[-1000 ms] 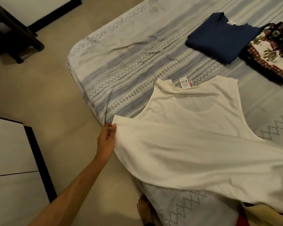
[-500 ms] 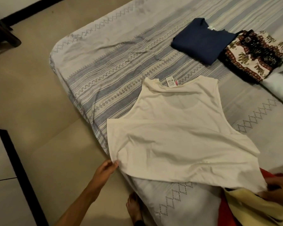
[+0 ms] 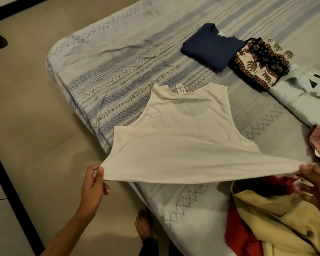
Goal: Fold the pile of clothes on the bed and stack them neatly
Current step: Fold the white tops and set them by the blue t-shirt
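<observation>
One white top point(image 3: 181, 137) stretched, left hand point(image 3: 92, 183) and right hand point(image 3: 316, 182) each pinching a corner, apparently three folded garments point(image 3: 211, 47) beyond

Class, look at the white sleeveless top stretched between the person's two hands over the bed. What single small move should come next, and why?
Probably lower the hem flat onto the bed. The left hand and right hand each pinch a bottom corner of the white top, pulled taut and lifted, while its neck end with the label already lies on the sheet. Laid flat, it can be folded.

free: bare bed sheet point(image 3: 118, 71) left of folded navy top point(image 3: 209, 48) | blocked: unfolded pile point(image 3: 266, 218) near right
</observation>
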Demonstrator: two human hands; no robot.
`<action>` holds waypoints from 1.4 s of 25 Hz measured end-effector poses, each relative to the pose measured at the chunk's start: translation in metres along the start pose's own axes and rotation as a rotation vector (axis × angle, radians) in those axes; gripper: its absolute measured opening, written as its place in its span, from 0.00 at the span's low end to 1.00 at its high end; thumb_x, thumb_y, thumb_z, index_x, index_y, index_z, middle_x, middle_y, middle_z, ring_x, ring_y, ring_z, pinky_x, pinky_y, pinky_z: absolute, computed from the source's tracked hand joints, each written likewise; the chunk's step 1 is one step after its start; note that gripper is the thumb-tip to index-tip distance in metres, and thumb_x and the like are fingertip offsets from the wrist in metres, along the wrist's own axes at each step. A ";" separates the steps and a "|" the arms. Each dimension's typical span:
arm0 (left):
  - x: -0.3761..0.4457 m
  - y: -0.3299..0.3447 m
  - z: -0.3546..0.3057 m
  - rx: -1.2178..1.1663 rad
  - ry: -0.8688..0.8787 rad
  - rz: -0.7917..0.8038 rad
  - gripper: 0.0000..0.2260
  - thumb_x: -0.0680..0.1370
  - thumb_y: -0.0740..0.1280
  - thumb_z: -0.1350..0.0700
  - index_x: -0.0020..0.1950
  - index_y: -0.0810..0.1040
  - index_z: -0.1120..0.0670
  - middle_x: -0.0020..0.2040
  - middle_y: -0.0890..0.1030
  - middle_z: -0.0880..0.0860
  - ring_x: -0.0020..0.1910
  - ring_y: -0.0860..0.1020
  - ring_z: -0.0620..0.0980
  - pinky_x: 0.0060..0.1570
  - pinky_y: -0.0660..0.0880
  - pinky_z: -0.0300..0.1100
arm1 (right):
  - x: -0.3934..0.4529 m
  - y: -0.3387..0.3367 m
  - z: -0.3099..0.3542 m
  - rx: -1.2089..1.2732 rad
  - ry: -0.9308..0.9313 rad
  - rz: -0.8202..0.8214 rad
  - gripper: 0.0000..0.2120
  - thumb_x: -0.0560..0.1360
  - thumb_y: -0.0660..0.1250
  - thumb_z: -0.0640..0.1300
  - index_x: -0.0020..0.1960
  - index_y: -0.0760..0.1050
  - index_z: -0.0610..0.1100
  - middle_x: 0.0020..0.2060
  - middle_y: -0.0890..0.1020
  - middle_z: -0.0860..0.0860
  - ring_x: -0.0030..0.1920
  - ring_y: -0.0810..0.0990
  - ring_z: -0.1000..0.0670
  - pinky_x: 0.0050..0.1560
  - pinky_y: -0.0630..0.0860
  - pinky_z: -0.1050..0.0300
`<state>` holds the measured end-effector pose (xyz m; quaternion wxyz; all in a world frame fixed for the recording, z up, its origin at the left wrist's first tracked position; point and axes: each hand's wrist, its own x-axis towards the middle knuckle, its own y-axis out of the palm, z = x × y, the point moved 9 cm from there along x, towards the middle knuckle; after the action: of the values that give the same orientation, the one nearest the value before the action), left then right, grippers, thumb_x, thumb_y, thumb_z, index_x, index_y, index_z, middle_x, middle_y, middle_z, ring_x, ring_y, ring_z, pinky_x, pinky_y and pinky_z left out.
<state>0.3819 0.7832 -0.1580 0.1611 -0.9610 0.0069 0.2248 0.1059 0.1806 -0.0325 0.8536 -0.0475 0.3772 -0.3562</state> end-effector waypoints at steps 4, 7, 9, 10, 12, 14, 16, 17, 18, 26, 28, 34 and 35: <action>0.003 -0.011 -0.049 0.001 0.009 -0.058 0.06 0.85 0.66 0.55 0.55 0.76 0.58 0.39 0.83 0.65 0.31 0.83 0.60 0.31 0.82 0.44 | -0.009 -0.019 0.018 0.150 0.002 -0.129 0.12 0.71 0.74 0.53 0.47 0.76 0.49 0.37 0.81 0.51 0.38 0.88 0.44 0.28 0.81 0.56; 0.003 -0.030 -0.103 0.003 -0.029 -0.027 0.06 0.82 0.70 0.61 0.55 0.77 0.62 0.45 0.83 0.70 0.33 0.84 0.59 0.33 0.84 0.43 | -0.018 -0.020 0.043 0.056 -0.001 -0.074 0.07 0.84 0.64 0.43 0.55 0.76 0.39 0.44 0.82 0.39 0.34 0.87 0.42 0.31 0.85 0.51; -0.006 -0.045 -0.158 0.001 0.008 0.035 0.08 0.81 0.71 0.62 0.57 0.75 0.61 0.46 0.83 0.68 0.35 0.85 0.60 0.36 0.85 0.46 | -0.027 -0.025 0.065 -0.047 0.058 -0.028 0.07 0.82 0.68 0.39 0.55 0.78 0.34 0.43 0.84 0.34 0.33 0.86 0.40 0.33 0.86 0.49; -0.015 -0.051 -0.197 -0.003 0.051 0.078 0.08 0.81 0.71 0.62 0.57 0.75 0.61 0.46 0.84 0.66 0.37 0.85 0.60 0.38 0.85 0.46 | -0.036 -0.032 0.082 -0.052 0.100 -0.015 0.07 0.80 0.71 0.37 0.54 0.79 0.34 0.41 0.84 0.36 0.33 0.85 0.41 0.34 0.86 0.51; -0.025 -0.070 -0.282 -0.039 0.127 0.113 0.06 0.82 0.70 0.62 0.57 0.75 0.60 0.47 0.83 0.62 0.38 0.84 0.58 0.39 0.85 0.44 | -0.055 -0.042 0.128 0.012 0.160 0.064 0.08 0.76 0.74 0.37 0.52 0.76 0.37 0.36 0.80 0.42 0.32 0.80 0.47 0.30 0.83 0.57; -0.026 -0.093 -0.368 -0.106 0.171 0.080 0.04 0.82 0.68 0.61 0.55 0.75 0.58 0.47 0.81 0.59 0.35 0.84 0.52 0.37 0.85 0.42 | -0.076 -0.056 0.186 0.143 0.189 0.121 0.07 0.77 0.71 0.36 0.52 0.74 0.39 0.34 0.74 0.45 0.28 0.74 0.52 0.25 0.76 0.63; -0.022 -0.106 -0.443 -0.181 0.198 0.062 0.03 0.83 0.67 0.61 0.50 0.75 0.56 0.46 0.79 0.55 0.31 0.82 0.44 0.34 0.83 0.38 | -0.094 -0.072 0.251 0.251 0.138 0.164 0.03 0.78 0.67 0.36 0.50 0.74 0.41 0.28 0.70 0.49 0.23 0.68 0.56 0.20 0.67 0.67; -0.017 -0.108 -0.476 -0.193 0.208 0.051 0.05 0.84 0.66 0.63 0.48 0.75 0.56 0.44 0.77 0.55 0.28 0.81 0.42 0.32 0.82 0.36 | -0.099 -0.077 0.282 0.283 0.095 0.182 0.03 0.77 0.67 0.37 0.48 0.73 0.43 0.26 0.67 0.51 0.22 0.65 0.58 0.18 0.63 0.68; -0.011 -0.108 -0.504 -0.194 0.208 0.040 0.07 0.84 0.65 0.64 0.47 0.74 0.56 0.43 0.76 0.54 0.26 0.80 0.41 0.30 0.80 0.34 | -0.102 -0.082 0.309 0.310 0.048 0.192 0.04 0.76 0.67 0.38 0.46 0.73 0.45 0.26 0.65 0.53 0.21 0.63 0.58 0.18 0.61 0.69; 0.083 -0.053 -0.588 -0.180 0.154 -0.014 0.05 0.82 0.65 0.68 0.48 0.76 0.61 0.45 0.78 0.58 0.22 0.79 0.45 0.25 0.77 0.34 | -0.039 -0.069 0.395 0.268 -0.171 -0.145 0.07 0.79 0.68 0.31 0.48 0.75 0.40 0.43 0.77 0.43 0.35 0.80 0.46 0.29 0.83 0.55; 0.105 -0.045 -0.609 -0.185 0.203 -0.028 0.03 0.83 0.65 0.67 0.53 0.76 0.60 0.47 0.79 0.58 0.25 0.80 0.47 0.26 0.79 0.35 | -0.023 -0.059 0.428 0.292 -0.228 -0.184 0.07 0.79 0.68 0.29 0.50 0.73 0.39 0.44 0.76 0.43 0.39 0.80 0.46 0.29 0.84 0.54; 0.114 -0.068 -0.676 -0.316 0.426 -0.028 0.05 0.82 0.69 0.64 0.49 0.77 0.55 0.48 0.79 0.56 0.31 0.78 0.44 0.38 0.81 0.38 | -0.029 -0.077 0.527 0.246 -0.399 -0.267 0.07 0.76 0.74 0.35 0.48 0.76 0.42 0.46 0.80 0.42 0.41 0.82 0.46 0.32 0.83 0.58; 0.108 -0.075 -0.678 -0.332 0.444 -0.013 0.05 0.82 0.70 0.63 0.49 0.77 0.54 0.49 0.79 0.56 0.32 0.78 0.44 0.39 0.81 0.38 | -0.038 -0.081 0.531 0.249 -0.402 -0.267 0.06 0.76 0.74 0.36 0.50 0.77 0.42 0.46 0.80 0.42 0.42 0.82 0.47 0.33 0.83 0.58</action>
<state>0.7770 0.6488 0.3919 -0.0028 -1.0000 -0.0010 0.0059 0.4015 0.0450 0.3962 0.8561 -0.0612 0.1441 -0.4925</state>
